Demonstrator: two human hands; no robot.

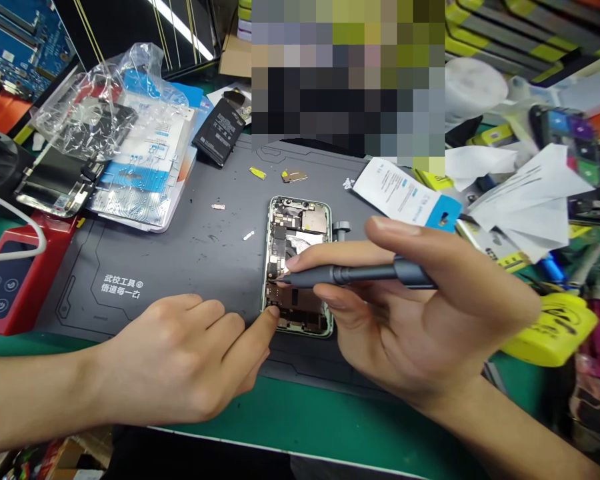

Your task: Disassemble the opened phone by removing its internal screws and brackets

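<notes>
An opened smartphone (300, 267) lies on the grey work mat, its inner boards and parts exposed within a pale green frame. My left hand (195, 353) is closed, with most fingers curled and the index fingertip pressed at the phone's lower left edge; its thumb is partly hidden. Held in my right hand (410, 327) is a slim dark screwdriver (365, 274). The tool lies almost level over the phone, its tip at the left side of the exposed inside. My right fingers cover part of the phone's right side.
Small loose metal plates (295, 177) lie on the mat (170, 260) above the phone. A black battery (220, 131) rests behind. Packets and plastic wrap (145, 87) are piled left, beside a red device (30, 280). Papers (530, 193) and a yellow object (555, 330) crowd the right.
</notes>
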